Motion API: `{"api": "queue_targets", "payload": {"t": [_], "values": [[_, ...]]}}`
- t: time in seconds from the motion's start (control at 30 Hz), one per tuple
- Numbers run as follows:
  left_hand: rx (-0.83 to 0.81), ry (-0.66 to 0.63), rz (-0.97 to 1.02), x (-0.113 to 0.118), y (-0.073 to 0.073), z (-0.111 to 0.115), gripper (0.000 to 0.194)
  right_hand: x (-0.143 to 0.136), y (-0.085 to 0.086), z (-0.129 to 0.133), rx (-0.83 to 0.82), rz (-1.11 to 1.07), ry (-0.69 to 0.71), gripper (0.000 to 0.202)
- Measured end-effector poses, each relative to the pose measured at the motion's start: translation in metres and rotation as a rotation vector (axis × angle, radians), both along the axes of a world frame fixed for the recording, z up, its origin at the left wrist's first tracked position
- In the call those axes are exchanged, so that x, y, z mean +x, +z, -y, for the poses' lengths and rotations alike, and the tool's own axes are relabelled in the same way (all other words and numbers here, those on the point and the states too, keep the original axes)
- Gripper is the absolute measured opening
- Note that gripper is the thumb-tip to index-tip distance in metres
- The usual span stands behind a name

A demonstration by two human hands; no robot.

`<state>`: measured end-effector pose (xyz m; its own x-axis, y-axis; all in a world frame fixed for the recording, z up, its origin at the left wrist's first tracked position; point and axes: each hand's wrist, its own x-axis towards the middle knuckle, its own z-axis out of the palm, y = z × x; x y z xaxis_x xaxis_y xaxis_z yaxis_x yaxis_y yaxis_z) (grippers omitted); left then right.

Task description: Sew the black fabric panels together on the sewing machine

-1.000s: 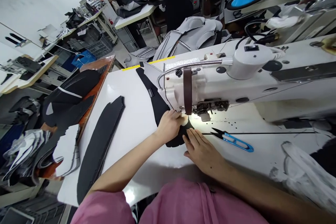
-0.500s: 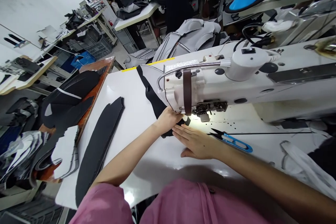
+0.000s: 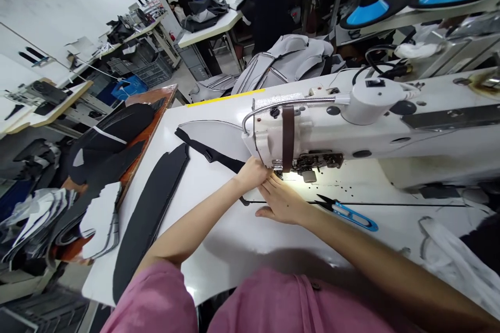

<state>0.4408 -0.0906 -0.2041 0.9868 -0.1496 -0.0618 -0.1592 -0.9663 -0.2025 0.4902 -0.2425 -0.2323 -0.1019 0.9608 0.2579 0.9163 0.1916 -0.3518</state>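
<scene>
Close to the needle area of the white sewing machine [image 3: 304, 130], my left hand [image 3: 253, 173] is closed on a fabric piece with a black band [image 3: 226, 163] and a light grey panel [image 3: 216, 134]. Its fingertips are partly hidden behind the machine head. My right hand [image 3: 283, 202] lies flat beside it, fingers stretched out and together, fingertips touching the left hand's side over the work. Little of the fabric shows under the hands. Blue-handled thread snips [image 3: 353, 216] lie right of my right hand.
Stacked long black fabric pieces [image 3: 152, 208] lie on the table's left. More cut pieces [image 3: 101, 218] rest on a brown board beside it. Grey sewn covers [image 3: 285, 57] are piled behind the machine. A person in dark clothing [image 3: 269, 5] stands beyond. White cloth [image 3: 457, 255] sits at right.
The fabric's far end has swung left and toward me, showing more of the grey panel. My right hand has slid slightly left, closer to my left hand. The view has shifted slightly.
</scene>
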Motion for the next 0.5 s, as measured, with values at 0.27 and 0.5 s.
{"api": "queue_targets", "payload": {"t": [0.27,0.5], "values": [[-0.122,-0.028,0.094,0.006,-0.004,0.002,0.022,0.005,0.004,0.002,-0.010,0.026,-0.026,0.064],[-0.183,0.472,0.388,-0.114,0.063,-0.079,0.028,0.004,-0.020,0.002,0.274,0.156,0.022,0.056]]}}
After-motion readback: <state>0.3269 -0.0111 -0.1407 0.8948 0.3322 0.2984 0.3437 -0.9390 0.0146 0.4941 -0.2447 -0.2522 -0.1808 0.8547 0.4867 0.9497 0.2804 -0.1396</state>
